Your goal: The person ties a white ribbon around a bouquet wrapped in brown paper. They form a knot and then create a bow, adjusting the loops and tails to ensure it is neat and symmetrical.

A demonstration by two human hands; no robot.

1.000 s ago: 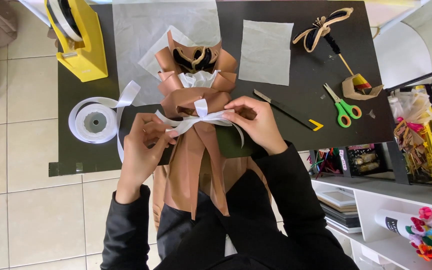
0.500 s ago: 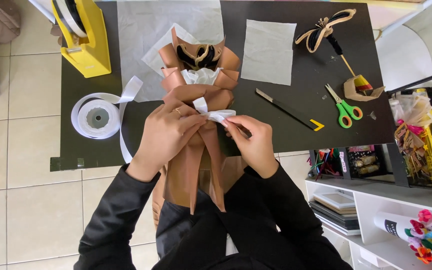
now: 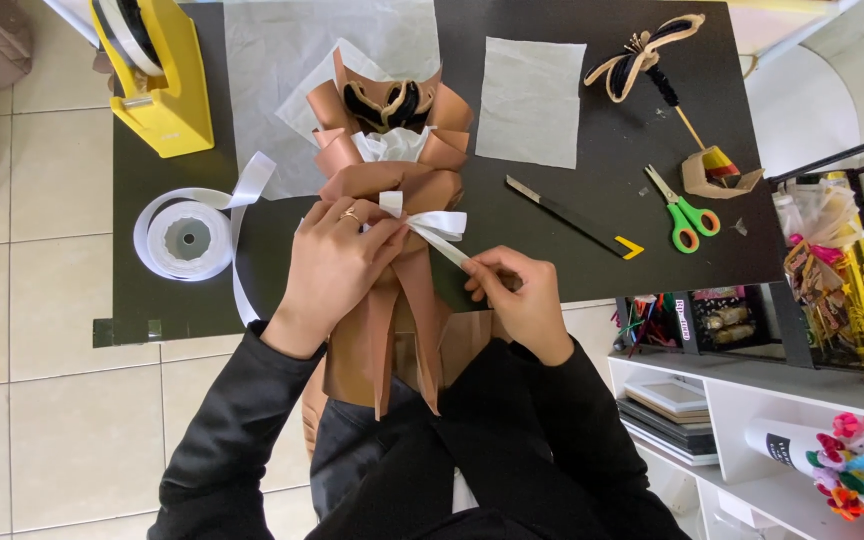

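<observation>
Seen from above, my left hand [image 3: 337, 255] clamps the neck of a bouquet wrapped in brown paper [image 3: 387, 250], fingers pressed on the knot of a white satin ribbon [image 3: 432, 225], while my right hand [image 3: 517, 295] pinches the ribbon's loose tail and draws it down to the right. The bouquet lies lengthwise on the dark surface [image 3: 572, 200], its head pointing away from me and its stem end hanging over the near edge toward my lap. I judge the bundle light but easy to crush: the paper is stiff, creased and glossy, so it is best held at the bound neck, not at the flared folds. The ribbon looks smooth and slippery, likely to slide unless kept taut close to the knot. A ribbon spool [image 3: 187, 238] sits to the left, its strand trailing to the bouquet, with a yellow tape dispenser [image 3: 157, 75] beyond it. To the right lie a sheet of white tissue [image 3: 530, 100], a craft knife [image 3: 572, 217] and green-handled scissors [image 3: 687, 212]
</observation>
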